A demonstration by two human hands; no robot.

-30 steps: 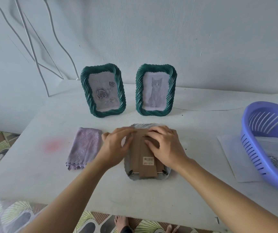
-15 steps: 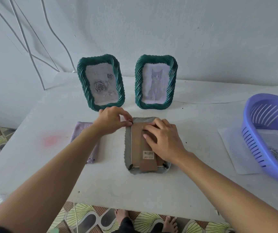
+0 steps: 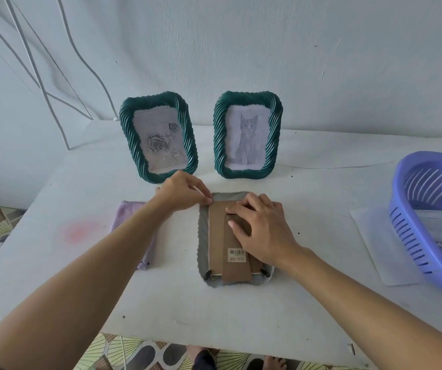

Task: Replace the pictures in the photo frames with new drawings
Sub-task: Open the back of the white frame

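A photo frame [image 3: 203, 237] lies face down in the middle of the white table, its brown cardboard back [image 3: 215, 233] with a barcode label facing up. My left hand [image 3: 181, 192] pinches at the back's top left corner. My right hand [image 3: 261, 229] presses flat on the cardboard stand. Behind them two green frames stand upright: the left one [image 3: 158, 136] shows roses, the right one [image 3: 247, 134] shows a cat.
A purple cloth [image 3: 134, 217] lies left of the flat frame, partly under my left arm. A purple plastic basket [image 3: 433, 217] sits at the right edge on a sheet of paper [image 3: 374, 244], with drawings inside it. White cables hang on the wall at the left.
My left hand slid from the middle of the cardboard back to its top left corner and pinched there. My right hand stayed pressed on the back.
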